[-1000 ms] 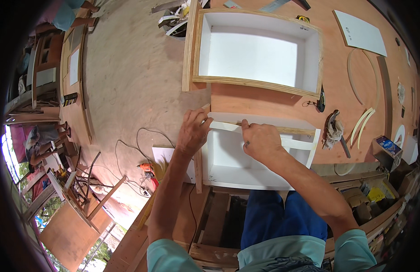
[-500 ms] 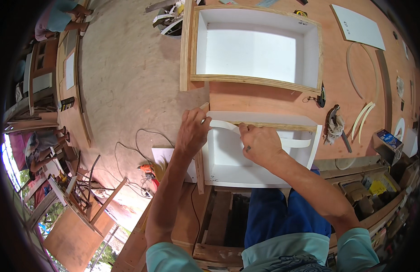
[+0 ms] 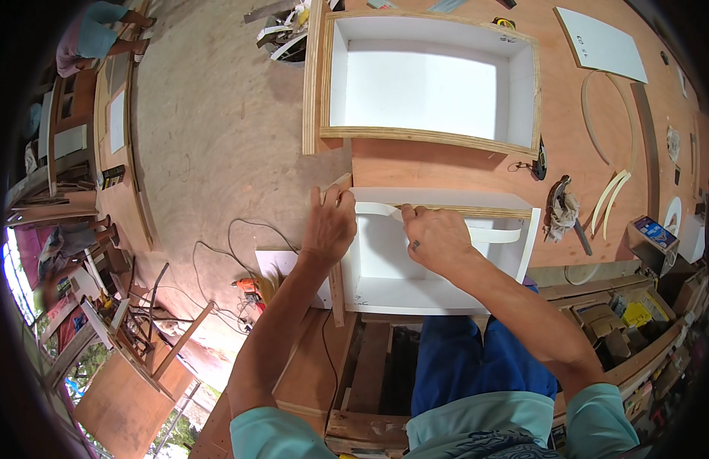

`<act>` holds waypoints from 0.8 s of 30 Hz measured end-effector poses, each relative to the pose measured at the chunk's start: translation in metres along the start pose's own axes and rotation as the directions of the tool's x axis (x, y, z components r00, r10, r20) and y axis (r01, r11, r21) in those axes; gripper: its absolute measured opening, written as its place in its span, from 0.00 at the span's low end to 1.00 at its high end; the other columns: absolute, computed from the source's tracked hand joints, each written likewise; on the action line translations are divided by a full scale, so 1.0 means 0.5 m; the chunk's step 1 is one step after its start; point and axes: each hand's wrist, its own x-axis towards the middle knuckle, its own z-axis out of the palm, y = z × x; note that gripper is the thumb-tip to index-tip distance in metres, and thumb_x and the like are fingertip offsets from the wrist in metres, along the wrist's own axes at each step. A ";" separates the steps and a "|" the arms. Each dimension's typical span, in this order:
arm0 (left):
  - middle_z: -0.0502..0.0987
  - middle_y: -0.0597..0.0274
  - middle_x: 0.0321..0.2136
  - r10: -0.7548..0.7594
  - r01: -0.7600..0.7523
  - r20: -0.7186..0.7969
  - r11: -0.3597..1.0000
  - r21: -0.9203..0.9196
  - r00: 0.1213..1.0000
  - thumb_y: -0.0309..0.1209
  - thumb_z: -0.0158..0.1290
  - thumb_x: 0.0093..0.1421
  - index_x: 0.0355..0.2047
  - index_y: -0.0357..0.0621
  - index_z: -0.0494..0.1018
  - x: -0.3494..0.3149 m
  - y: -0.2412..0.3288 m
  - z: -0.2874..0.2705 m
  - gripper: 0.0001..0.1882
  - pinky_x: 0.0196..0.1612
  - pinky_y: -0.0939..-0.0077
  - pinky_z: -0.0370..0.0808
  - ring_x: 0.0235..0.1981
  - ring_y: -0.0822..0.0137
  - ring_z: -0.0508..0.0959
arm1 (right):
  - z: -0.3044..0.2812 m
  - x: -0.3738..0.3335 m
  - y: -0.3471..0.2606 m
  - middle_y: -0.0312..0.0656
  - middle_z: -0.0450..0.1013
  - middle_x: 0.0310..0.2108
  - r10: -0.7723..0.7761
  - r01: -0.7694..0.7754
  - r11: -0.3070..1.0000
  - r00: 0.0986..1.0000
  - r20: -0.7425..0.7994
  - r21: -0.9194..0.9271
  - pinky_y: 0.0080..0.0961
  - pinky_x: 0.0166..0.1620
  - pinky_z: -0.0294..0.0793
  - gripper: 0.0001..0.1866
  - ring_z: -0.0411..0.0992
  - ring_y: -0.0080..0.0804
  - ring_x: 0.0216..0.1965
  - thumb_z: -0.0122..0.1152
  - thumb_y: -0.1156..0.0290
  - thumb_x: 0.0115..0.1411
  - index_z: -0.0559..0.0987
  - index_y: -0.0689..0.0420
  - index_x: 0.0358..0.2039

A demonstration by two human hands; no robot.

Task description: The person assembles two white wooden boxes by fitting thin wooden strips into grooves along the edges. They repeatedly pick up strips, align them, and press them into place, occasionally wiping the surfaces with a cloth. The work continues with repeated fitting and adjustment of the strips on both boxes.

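A white open-fronted box [image 3: 392, 288] lies in front of me, with a raw plywood edge along its far side. A thin white edging strip [image 3: 495, 236] runs along that edge, its free right end curving into the opening. My right hand [image 3: 438, 239] is closed on the strip partway along, fingertips near the plywood edge. My left hand [image 3: 330, 227] is at the box's far left corner, fingers bent over it at the strip's left end; its thumb is hidden. A narrow wooden batten [image 3: 337, 294] stands against the box's left side, partly under my left hand.
Beyond lies a larger white box [image 3: 423, 88] with plywood edges. A white panel [image 3: 601, 46], a tape measure [image 3: 505, 24], curved strips [image 3: 611, 200] and a crumpled-cloth bundle [image 3: 561, 210] are on the table. An orange power tool [image 3: 247, 286] sits at the left, its cord trailing.
My left hand has shifted slightly, its fingers now lifted and bent more over the corner. My left forearm has swung outward to the left. My right hand keeps its hold on the strip.
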 end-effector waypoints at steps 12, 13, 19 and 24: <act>0.65 0.50 0.57 -0.388 0.282 -0.060 0.758 -0.588 0.920 0.21 0.61 0.49 0.52 0.41 0.67 -0.042 -0.023 -0.019 0.28 0.46 0.62 0.75 0.47 0.53 0.75 | 0.004 0.009 0.012 0.49 0.78 0.28 -0.027 0.027 1.000 1.000 0.003 0.010 0.34 0.33 0.78 0.18 0.79 0.43 0.29 0.58 0.72 0.49 0.75 0.67 0.41; 0.65 0.50 0.57 -0.380 0.307 0.014 0.723 -0.619 0.925 0.20 0.60 0.49 0.51 0.42 0.68 -0.049 -0.021 -0.017 0.27 0.45 0.63 0.76 0.46 0.53 0.76 | 0.006 0.010 0.010 0.49 0.78 0.28 -0.026 0.026 1.000 1.000 0.007 -0.005 0.34 0.32 0.78 0.18 0.79 0.43 0.29 0.58 0.72 0.49 0.75 0.67 0.41; 0.68 0.51 0.54 -0.275 0.164 -0.214 0.891 -0.424 0.937 0.20 0.61 0.49 0.46 0.42 0.71 -0.061 -0.029 0.032 0.22 0.39 0.64 0.79 0.43 0.53 0.77 | 0.001 0.010 0.005 0.50 0.78 0.28 -0.041 0.041 0.999 0.999 0.003 -0.030 0.35 0.34 0.78 0.20 0.79 0.43 0.30 0.58 0.73 0.49 0.75 0.68 0.43; 0.69 0.52 0.51 -0.258 0.215 -0.078 0.909 -0.356 0.963 0.22 0.60 0.50 0.40 0.38 0.74 -0.035 -0.024 -0.008 0.15 0.44 0.64 0.78 0.46 0.52 0.75 | 0.009 0.008 0.010 0.47 0.77 0.30 -0.017 0.017 1.000 1.000 -0.021 -0.012 0.36 0.34 0.77 0.22 0.77 0.43 0.29 0.58 0.72 0.50 0.75 0.65 0.47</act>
